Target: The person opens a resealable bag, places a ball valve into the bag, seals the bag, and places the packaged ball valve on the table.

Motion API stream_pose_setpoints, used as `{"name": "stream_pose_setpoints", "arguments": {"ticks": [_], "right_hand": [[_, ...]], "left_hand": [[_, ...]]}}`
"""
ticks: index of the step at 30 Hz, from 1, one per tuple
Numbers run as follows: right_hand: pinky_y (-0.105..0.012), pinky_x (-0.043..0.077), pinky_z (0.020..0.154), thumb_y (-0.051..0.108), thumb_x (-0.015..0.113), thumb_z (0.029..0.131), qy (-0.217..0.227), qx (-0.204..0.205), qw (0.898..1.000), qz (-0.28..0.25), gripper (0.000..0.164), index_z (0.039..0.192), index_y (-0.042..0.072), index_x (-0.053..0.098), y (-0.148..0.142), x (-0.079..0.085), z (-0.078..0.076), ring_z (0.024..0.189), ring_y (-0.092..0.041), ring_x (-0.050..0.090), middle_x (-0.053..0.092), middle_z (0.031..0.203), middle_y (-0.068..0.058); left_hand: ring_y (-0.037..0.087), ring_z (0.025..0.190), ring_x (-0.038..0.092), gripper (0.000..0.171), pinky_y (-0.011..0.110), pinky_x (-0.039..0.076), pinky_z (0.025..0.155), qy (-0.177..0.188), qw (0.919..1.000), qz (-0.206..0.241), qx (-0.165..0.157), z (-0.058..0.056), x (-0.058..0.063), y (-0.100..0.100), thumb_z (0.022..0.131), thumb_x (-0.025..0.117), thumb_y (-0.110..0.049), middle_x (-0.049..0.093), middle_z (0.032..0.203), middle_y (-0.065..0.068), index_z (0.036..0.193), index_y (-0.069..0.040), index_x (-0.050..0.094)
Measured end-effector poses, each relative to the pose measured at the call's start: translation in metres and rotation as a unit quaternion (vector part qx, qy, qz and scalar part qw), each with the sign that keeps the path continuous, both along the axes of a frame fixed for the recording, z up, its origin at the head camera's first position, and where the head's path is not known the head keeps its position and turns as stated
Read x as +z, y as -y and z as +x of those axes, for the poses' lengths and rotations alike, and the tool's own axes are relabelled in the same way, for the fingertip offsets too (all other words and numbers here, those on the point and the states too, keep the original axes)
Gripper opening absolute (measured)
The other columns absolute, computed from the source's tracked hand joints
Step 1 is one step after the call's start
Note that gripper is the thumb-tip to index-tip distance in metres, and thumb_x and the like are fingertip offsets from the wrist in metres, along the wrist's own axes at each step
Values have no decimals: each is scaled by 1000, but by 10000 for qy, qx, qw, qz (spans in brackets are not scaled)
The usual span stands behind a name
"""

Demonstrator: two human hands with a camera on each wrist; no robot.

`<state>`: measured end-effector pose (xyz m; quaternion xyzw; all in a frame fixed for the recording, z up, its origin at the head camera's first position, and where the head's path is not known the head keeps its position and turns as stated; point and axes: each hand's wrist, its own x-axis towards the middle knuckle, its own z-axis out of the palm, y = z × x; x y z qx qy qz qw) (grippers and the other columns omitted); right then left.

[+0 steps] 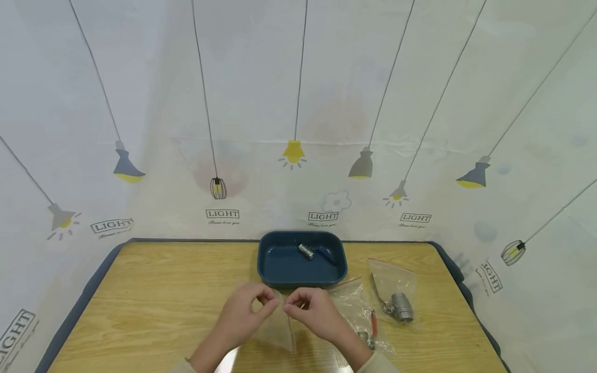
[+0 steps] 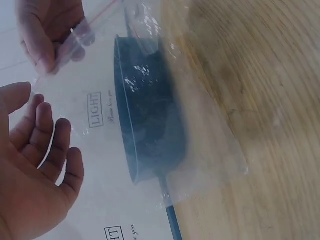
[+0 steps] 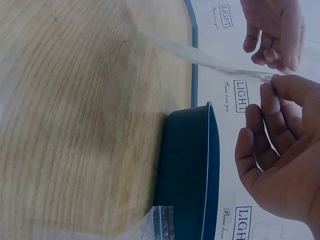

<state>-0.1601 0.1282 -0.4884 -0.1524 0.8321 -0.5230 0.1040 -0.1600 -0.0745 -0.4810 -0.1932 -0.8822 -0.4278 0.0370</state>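
Note:
A clear zip bag (image 1: 276,331) with a red seal line hangs upright between both hands, in front of the blue tray; nothing shows inside it. My left hand (image 1: 244,312) pinches its top edge between thumb and fingertips. Close beside it, my right hand (image 1: 318,313) pinches the same edge with thumb and index finger, as the right hand (image 3: 287,145) also shows in the right wrist view. Through the film of the bag (image 2: 210,135), the left wrist view shows the tray.
Inside the blue tray (image 1: 275,282) lie a silver metal fitting (image 1: 306,252) and a dark blue piece (image 1: 325,255). Right of it, one zip bag (image 1: 347,300) holds a red-handled metal part (image 1: 374,324); another bag (image 1: 389,274) holds a grey metal valve (image 1: 401,307). A printed sheet stands behind the wooden table (image 1: 154,300).

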Motion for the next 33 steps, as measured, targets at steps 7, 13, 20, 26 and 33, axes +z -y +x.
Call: {"name": "stream_pose_setpoints", "arguments": {"ticks": [7,13,20,26,33], "right_hand": [[-22,47,57,37,65,83,-378,-147,9979,498,12,80,26,67,7,6,2,63,-5,57,65,73,12],[-18,43,61,39,64,83,-990,-134,9893,1059,11,79,29,66,10,8,2,65,3,54,64,72,17],[-16,42,59,37,66,82,-1509,-39,9756,1593,9,84,30,69,11,9,2,69,5,55,65,76,19],[-15,43,59,35,68,80,-1669,-94,9715,1678,8,83,28,70,13,9,2,68,5,56,66,74,18],[-15,43,58,39,68,79,-1565,-205,9709,1800,11,77,29,68,13,7,1,65,6,55,63,68,20]], "left_hand": [[-1,77,54,13,21,41,63,487,9985,-266,-43,1,3,-4,85,57,-50,57,80,-22,86,-37,61],[-2,76,54,15,22,43,65,444,9980,-442,34,0,-1,-5,84,58,-50,58,80,-22,84,-36,62],[0,75,57,15,20,44,61,116,9968,-753,261,2,-1,-10,86,59,-43,62,79,-20,85,-30,68],[1,76,59,11,21,45,62,40,9949,-936,363,2,-2,-12,85,61,-38,64,79,-20,86,-31,69],[-2,77,60,15,23,46,66,101,9964,-819,211,2,-3,-13,85,59,-46,65,81,-25,86,-35,69]]}}
